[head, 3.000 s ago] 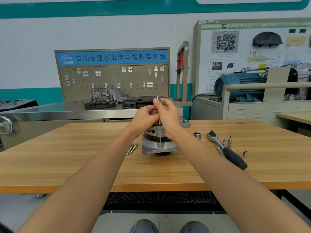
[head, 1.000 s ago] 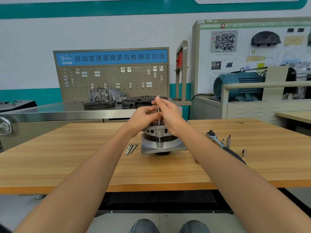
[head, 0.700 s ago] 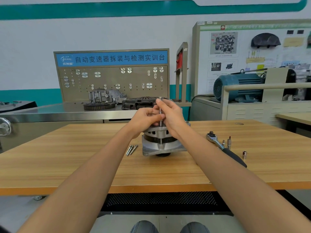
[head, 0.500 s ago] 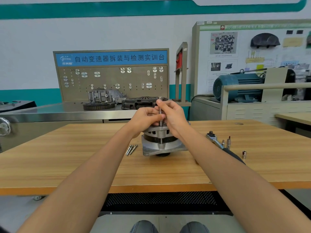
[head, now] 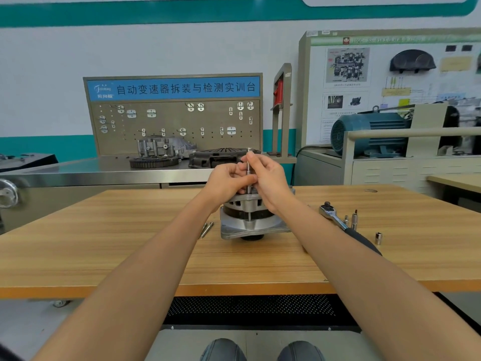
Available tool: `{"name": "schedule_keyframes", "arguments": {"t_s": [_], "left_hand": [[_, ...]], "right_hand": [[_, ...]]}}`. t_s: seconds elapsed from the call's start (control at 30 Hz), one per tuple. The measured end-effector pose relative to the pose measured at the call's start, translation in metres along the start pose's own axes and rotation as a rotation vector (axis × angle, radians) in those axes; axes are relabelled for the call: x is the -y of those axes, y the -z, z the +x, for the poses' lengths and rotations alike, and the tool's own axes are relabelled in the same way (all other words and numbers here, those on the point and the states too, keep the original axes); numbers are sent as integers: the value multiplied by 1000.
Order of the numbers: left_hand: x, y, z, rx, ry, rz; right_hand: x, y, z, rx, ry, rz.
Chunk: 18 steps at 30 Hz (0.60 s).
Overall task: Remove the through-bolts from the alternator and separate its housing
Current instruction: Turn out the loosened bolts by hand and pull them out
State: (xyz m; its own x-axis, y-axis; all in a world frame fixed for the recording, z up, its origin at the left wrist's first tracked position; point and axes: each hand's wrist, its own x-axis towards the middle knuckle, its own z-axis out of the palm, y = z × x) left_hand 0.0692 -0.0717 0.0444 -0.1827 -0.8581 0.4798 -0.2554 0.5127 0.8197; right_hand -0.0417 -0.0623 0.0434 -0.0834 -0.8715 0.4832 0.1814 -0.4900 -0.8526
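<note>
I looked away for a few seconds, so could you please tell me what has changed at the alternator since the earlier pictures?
The through-bolt has risen: three seconds ago only its head showed above the fingers, now a long stretch of shank stands out of the alternator. Both hands, left hand and right hand, still pinch it. The two bolts on the table, the ratchet and the sockets lie as before.

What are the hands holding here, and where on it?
Both the left hand and right hand pinch the upright through-bolt along its upper shank, above the alternator.
</note>
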Motion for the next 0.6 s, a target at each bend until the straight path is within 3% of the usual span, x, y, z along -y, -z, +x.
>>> {"name": "schedule_keyframes", "arguments": {"t_s": [0.37, 0.6], "left_hand": [[0, -13, 3, -119, 15, 51], [0, -3, 0, -15, -26, 9]], "right_hand": [[0, 3, 4, 50, -34, -74], [1, 3, 6, 73, -49, -98]]}}
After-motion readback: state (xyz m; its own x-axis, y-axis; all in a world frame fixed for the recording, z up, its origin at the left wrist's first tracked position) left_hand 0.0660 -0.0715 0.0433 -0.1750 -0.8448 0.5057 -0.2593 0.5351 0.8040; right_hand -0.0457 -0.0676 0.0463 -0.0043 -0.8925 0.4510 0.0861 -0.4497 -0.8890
